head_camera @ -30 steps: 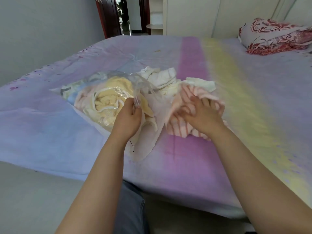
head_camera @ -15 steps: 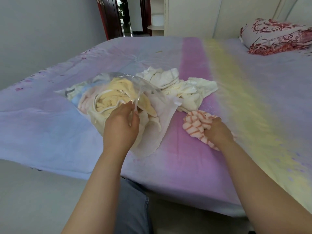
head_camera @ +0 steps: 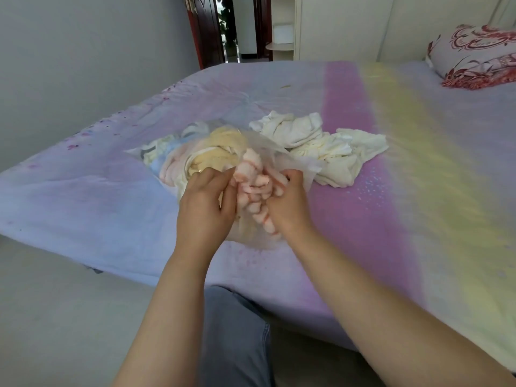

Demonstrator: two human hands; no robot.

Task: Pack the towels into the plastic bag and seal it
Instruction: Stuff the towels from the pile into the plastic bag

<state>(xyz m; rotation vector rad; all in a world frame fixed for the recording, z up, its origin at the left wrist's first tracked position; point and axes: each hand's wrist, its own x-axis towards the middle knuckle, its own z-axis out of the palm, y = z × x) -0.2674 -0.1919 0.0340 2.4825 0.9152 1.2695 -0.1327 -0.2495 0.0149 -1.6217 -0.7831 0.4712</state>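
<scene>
Landmark: the plastic bag (head_camera: 259, 148), lying on the bed (head_camera: 391, 219) with its mouth turned toward the person.

Nearest the viewer, at the bag's mouth, the left hand (head_camera: 206, 202) has its fingers curled, pinching the near-left edge of the opening. The right hand (head_camera: 290, 202), at the mouth's right side, has its fingers curled round the pink striped towel (head_camera: 255, 188), which sits bunched half in the opening. Motion blur hides the exact lie of the fingertips.

Inside the bag, beyond the mouth, lie a yellow towel (head_camera: 220, 152) and paler blue and pink cloths. Just right of the bag and beyond it, a heap of white towels (head_camera: 321, 146) is still unpacked. Far right of the bag, at the bed's head, rests a red-patterned pillow (head_camera: 474, 57).

Risks, as judged: the bag already looks full, so the striped towel may jam at the mouth or spring back out; a hard push could slip the film from the left pinch or stretch it; cloth caught across the opening would keep it from sealing, and the white heap may not fit.

Change: half a second earlier the right hand held the striped towel on the bed, well right of the bag; it is now at the mouth. The left hand stays at the opening.
</scene>
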